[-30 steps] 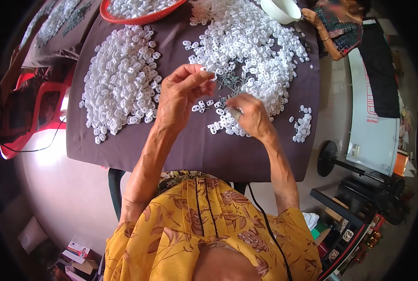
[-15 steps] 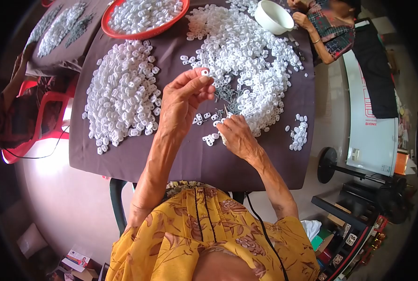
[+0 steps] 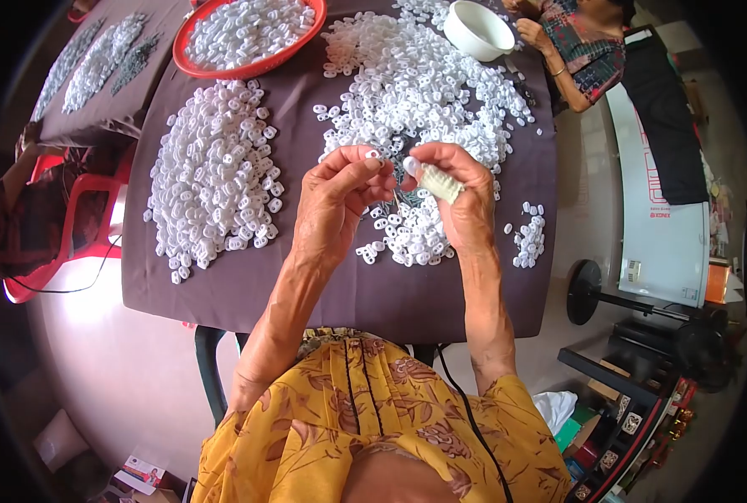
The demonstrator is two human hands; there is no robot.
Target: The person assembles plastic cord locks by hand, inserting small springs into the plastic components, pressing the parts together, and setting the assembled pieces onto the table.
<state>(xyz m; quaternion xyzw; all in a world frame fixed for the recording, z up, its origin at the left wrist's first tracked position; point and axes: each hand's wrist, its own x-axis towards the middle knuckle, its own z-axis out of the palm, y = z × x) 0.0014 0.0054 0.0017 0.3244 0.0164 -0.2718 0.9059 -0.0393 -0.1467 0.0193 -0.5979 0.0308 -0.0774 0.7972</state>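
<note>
The left hand (image 3: 336, 205) is pinching a small white plastic piece (image 3: 372, 154) at its fingertips above the table (image 3: 348, 285) — the right hand (image 3: 461, 197) is closing on something tiny beside it, contents unclear. A loosening pinch risks dropping the piece into the white pile (image 3: 423, 92) below.

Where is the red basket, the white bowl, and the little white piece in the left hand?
Red basket (image 3: 191, 33): head view, on its left rim.
White bowl (image 3: 497, 44): head view, on its outer wall.
White piece (image 3: 372, 154): head view, on the part showing at the left hand's fingertips.
</note>
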